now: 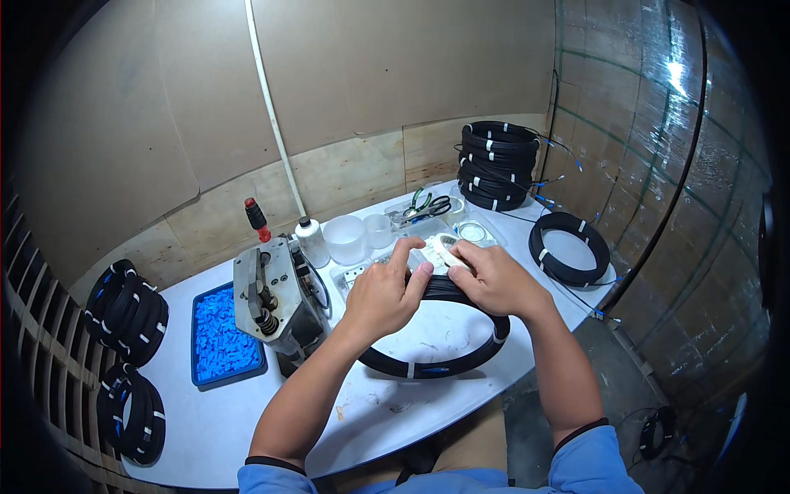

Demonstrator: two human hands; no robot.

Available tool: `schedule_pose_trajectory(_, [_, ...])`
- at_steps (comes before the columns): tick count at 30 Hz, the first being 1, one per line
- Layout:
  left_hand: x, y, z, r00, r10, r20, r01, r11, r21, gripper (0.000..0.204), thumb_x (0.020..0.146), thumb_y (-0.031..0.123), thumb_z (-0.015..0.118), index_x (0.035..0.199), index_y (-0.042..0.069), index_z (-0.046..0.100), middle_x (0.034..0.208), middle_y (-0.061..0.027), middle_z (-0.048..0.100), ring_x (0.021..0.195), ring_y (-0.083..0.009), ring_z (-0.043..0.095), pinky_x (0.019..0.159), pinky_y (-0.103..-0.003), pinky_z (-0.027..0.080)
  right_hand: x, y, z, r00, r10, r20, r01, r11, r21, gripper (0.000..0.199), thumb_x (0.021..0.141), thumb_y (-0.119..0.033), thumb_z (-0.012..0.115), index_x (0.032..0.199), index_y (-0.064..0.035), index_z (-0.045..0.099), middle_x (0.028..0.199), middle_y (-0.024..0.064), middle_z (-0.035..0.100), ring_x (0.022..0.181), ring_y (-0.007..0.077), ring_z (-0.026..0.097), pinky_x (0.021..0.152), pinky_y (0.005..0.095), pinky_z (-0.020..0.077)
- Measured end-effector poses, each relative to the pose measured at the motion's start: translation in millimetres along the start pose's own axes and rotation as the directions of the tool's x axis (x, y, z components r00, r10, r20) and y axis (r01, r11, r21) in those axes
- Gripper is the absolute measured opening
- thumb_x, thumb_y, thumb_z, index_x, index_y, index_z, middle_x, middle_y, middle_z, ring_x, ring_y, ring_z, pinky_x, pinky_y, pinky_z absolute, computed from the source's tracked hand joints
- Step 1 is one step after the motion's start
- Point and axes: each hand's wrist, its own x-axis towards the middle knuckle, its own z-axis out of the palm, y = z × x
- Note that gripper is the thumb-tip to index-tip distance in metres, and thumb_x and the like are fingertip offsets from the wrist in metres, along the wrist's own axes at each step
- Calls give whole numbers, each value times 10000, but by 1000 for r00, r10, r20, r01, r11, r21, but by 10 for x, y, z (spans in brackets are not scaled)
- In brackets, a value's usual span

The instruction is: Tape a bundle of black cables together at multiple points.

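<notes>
Gripping the far arc of a black coiled cable ring (pixel 436 362) lying on the white counter (pixel 206 412), the left hand (pixel 383 296) and right hand (pixel 494 280) are closed around it; a white tape roll (pixel 448 247) sits under the right hand's fingertips.

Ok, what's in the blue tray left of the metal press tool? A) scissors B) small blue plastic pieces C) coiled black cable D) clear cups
B: the blue tray is filled with small blue plastic pieces; the hands' black cable coil lies on the white table instead.
</notes>
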Motion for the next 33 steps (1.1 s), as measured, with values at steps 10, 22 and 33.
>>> schedule_pose_trajectory(10, [28,-1,82,996,-23,-90,24,1000,12,304,1063,346,545,1221,94,483,669,-161,687,646,-395,690,608,-506,474,261,-217,-150,986,-92,139,125,961,-247,218,885,-199,634,900,5,708,821,237,709,791,417,692,770,496,555])
schedule_pose_trajectory(22, [12,-49,114,987,-8,-160,4,1000,-21,215,1070,273,538,1150,81,483,644,-153,660,617,-383,673,582,-486,466,344,-229,-167,969,-150,196,196,951,-240,214,828,-159,662,899,33,724,743,214,687,625,346,645,616,413,513])
schedule_pose_trajectory(33, [-53,33,135,988,75,-134,-69,997,45,146,1034,204,512,1110,80,501,758,-234,668,738,-484,662,674,-579,481,505,-2,-195,981,-64,184,102,973,-205,276,867,-235,821,1053,-35,783,828,142,750,732,231,700,701,354,548])
